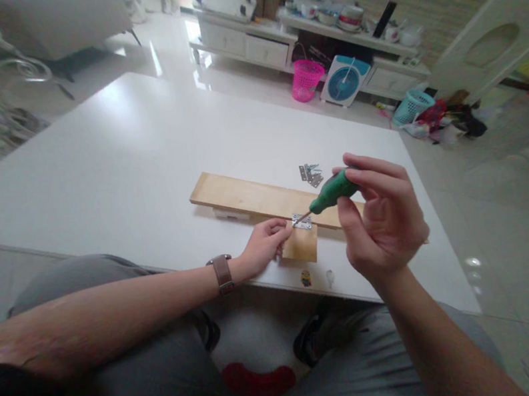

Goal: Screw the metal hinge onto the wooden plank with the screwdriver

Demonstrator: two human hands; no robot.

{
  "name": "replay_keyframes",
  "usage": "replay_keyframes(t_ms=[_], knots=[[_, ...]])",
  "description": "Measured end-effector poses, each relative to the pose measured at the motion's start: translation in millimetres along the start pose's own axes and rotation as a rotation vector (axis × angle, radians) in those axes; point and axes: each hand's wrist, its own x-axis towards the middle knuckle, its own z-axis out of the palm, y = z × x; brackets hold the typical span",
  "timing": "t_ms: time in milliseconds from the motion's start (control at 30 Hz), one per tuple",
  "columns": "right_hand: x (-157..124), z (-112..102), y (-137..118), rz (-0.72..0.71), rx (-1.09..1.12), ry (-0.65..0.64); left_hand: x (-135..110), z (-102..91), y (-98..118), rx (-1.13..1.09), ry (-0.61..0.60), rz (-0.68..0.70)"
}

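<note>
A long pale wooden board (238, 195) lies on the white table (111, 163), with a small wooden piece (303, 245) against its near edge. A metal hinge (301, 220) sits where the two meet. My right hand (382, 219) grips a green-handled screwdriver (334, 191), its tip down on the hinge. My left hand (265, 245), with a brown watch at the wrist, rests on the table with fingers pinched at the hinge's left edge and the small piece.
Several spare hinges (310, 174) lie on the table behind the board. A small yellow figure (306, 278) and a tiny clear item (330, 277) sit near the table's front edge. Beyond are a pink basket (306, 79), a fan (343, 80) and a low white cabinet (243, 39).
</note>
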Motion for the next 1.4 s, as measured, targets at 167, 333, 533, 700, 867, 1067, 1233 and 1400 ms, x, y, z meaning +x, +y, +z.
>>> replay_keyframes(t_ms=[167, 333, 533, 700, 867, 1067, 1233, 1400], knots=[[1.6, -1.0, 3.3, -0.055, -0.038, 0.009, 0.3, -0.1, 0.2, 0.004, 0.000, 0.004], [0.3, -1.7, -0.7, 0.009, 0.002, -0.040, 0.5, -0.4, 1.0, 0.022, -0.006, 0.003], [0.1, -2.2, -1.5, 0.014, -0.031, 0.004, -1.0, 0.0, 2.0, 0.002, -0.007, 0.010], [0.0, -2.0, -3.8, 0.033, -0.022, -0.013, -1.4, -0.1, 2.0, 0.007, -0.003, 0.003], [1.8, -2.7, -0.2, -0.024, -0.041, -0.004, -1.9, 0.2, 4.2, 0.013, 0.003, -0.001], [1.8, -1.0, 4.4, -0.059, -0.034, 0.004, -3.3, 1.4, 6.6, 0.016, 0.010, -0.003], [0.8, -0.1, 3.4, -0.012, 0.027, -0.045, -3.3, 0.8, 6.3, 0.019, 0.003, 0.001], [3.5, -2.1, 2.3, -0.059, -0.067, 0.039, -2.5, 0.3, 5.5, 0.010, 0.011, -0.006]])
